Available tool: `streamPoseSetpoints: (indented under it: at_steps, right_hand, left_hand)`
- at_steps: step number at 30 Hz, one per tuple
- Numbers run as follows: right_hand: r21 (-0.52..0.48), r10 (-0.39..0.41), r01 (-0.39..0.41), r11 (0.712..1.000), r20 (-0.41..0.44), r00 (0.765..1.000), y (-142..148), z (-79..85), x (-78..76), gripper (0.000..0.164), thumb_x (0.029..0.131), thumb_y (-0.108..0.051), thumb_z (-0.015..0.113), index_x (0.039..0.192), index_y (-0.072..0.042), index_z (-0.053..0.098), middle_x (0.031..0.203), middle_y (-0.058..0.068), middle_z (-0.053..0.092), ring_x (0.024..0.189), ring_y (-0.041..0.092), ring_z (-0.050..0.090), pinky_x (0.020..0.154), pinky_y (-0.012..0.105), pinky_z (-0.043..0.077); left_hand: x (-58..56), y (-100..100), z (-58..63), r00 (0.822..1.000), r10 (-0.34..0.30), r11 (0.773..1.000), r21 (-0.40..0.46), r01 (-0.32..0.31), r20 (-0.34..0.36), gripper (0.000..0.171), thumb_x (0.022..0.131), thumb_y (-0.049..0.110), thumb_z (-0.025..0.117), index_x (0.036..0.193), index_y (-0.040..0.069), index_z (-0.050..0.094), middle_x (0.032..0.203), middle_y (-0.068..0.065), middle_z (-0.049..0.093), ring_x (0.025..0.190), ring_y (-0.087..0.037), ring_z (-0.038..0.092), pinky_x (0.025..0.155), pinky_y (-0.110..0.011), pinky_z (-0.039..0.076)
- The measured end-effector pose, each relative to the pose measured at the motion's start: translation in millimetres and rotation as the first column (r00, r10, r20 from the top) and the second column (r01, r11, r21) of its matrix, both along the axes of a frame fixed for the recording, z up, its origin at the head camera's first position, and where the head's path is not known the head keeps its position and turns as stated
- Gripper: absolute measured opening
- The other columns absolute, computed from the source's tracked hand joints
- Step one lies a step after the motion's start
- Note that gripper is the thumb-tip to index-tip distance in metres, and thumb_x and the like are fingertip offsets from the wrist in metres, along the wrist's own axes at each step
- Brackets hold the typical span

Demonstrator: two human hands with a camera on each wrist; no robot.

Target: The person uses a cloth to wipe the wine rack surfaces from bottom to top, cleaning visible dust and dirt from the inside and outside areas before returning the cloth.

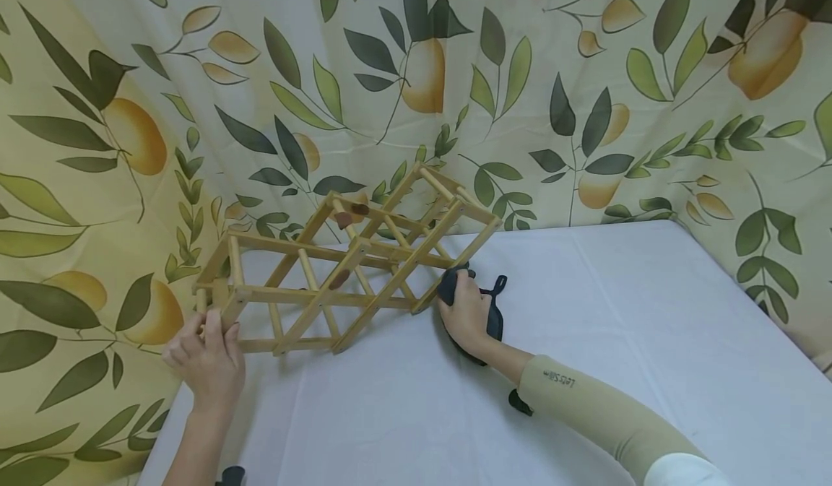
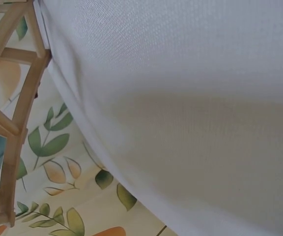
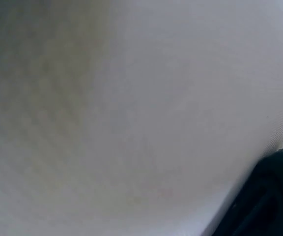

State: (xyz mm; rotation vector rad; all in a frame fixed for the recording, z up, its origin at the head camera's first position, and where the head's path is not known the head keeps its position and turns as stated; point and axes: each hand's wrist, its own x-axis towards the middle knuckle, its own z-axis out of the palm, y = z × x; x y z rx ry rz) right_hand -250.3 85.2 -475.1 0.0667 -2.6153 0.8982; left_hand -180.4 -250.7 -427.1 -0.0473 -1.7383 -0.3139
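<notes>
A folding wooden lattice rack [image 1: 312, 294] of pale slats and round rods stands opened out on the white-covered table. At its near left end, my left hand [image 1: 211, 359] grips the end rods and slats with its fingertips. Part of the rack [image 2: 18, 108] also shows along the left side of the left wrist view. By the rack's right end, my right hand [image 1: 466, 313] grips a dark, soft-looking item [image 1: 495, 320] with a small loop sticking out. The hand covers much of this item, and I cannot tell its kind. A dark fabric edge [image 3: 264, 196] fills the right wrist view's lower right corner.
The white cloth [image 1: 624, 341] covers the table, whose right edge runs down toward the front. Behind and at the left hangs a curtain [image 1: 494, 132] printed with leaves and fruit, close to the rack. Small black pieces [image 1: 520, 401] show under the right forearm.
</notes>
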Motion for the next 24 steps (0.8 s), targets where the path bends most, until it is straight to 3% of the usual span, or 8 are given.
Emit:
streamPoseSetpoints:
  at_steps: [5,13,17,20,24]
  right_hand:
    - [0.188,0.061,-0.054,0.981,-0.031,0.998,0,-2.4,2.5,0.040,0.078,-0.016,0.069,0.106,-0.003,0.044,0.094,0.017,0.058,0.089,0.031,0.056,0.073,0.047,0.033]
    - [0.458,0.201,-0.166,0.873,-0.028,0.979,-4,-5.5,11.5,0.050,0.072,-0.020,0.075,0.107,-0.008,0.042,0.091,0.015,0.052,0.089,0.031,0.052,0.075,0.046,0.032]
    - [0.451,0.202,-0.169,0.876,-0.025,0.979,1,-0.2,9.2,0.047,0.073,-0.018,0.073,0.107,-0.008,0.042,0.094,0.017,0.051,0.088,0.032,0.051,0.073,0.047,0.031]
    - [0.430,0.149,-0.105,0.897,-0.070,0.986,10,6.0,3.1,0.045,0.073,-0.015,0.073,0.106,-0.007,0.043,0.093,0.018,0.051,0.087,0.033,0.051,0.073,0.048,0.031]
    - [0.450,0.090,-0.019,0.893,-0.137,0.986,23,11.1,-4.4,0.046,0.071,-0.013,0.075,0.104,-0.007,0.044,0.091,0.019,0.050,0.084,0.034,0.050,0.073,0.049,0.030]
  left_hand:
    - [0.3,1,0.1,1.000,0.005,1.000,0.000,-0.005,-0.007,0.043,0.095,0.045,0.031,0.101,0.005,0.045,0.098,-0.017,0.040,0.081,-0.037,0.031,0.065,-0.052,0.017]
    - [0.3,1,0.3,1.000,0.025,1.000,-0.002,-0.025,-0.004,0.044,0.095,0.046,0.029,0.101,0.006,0.044,0.099,-0.017,0.041,0.081,-0.037,0.031,0.065,-0.052,0.018]
    - [0.3,2,1.0,1.000,0.027,1.000,-0.003,-0.027,-0.005,0.044,0.095,0.046,0.028,0.100,0.006,0.044,0.098,-0.016,0.040,0.080,-0.037,0.031,0.064,-0.052,0.018]
    - [0.6,3,1.6,1.000,0.027,1.000,-0.005,-0.027,-0.010,0.044,0.095,0.046,0.029,0.100,0.006,0.044,0.098,-0.016,0.040,0.079,-0.036,0.031,0.064,-0.051,0.018]
    - [1.3,3,2.5,1.000,0.024,1.000,-0.009,-0.024,-0.016,0.044,0.095,0.046,0.029,0.100,0.006,0.045,0.098,-0.016,0.041,0.079,-0.036,0.031,0.064,-0.051,0.018]
